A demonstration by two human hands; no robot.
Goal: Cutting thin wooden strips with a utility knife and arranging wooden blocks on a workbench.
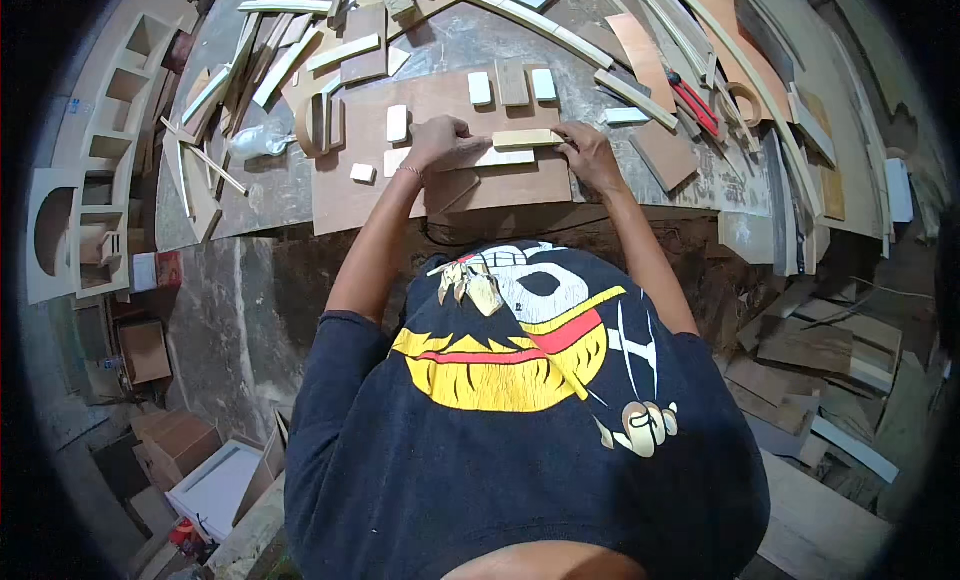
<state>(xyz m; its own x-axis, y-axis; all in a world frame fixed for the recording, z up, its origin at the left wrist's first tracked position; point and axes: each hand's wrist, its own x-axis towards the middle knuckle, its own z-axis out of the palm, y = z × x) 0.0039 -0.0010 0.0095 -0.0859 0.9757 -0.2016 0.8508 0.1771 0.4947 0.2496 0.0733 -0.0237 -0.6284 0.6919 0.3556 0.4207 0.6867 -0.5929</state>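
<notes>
While our right hand (592,158) pinches a pale, rectangular wooden block (524,138), our left hand (440,145) curls nearby, its grip unclear.

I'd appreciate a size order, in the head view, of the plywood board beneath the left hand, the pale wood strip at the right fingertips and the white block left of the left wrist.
Plywood board
Pale wood strip
White block

1. You are in what looks like a woodworking workshop.
2. Your worn surface (275,192) is strewn with wood strips (530,23), offcuts (660,157) and a red-handled tool (696,106).
3. Cut blocks (397,123) lie on the flat board (540,185) before you.
4. More boards (815,342) are piled to your right; a compartmented unit (126,195) is on your left.
</notes>
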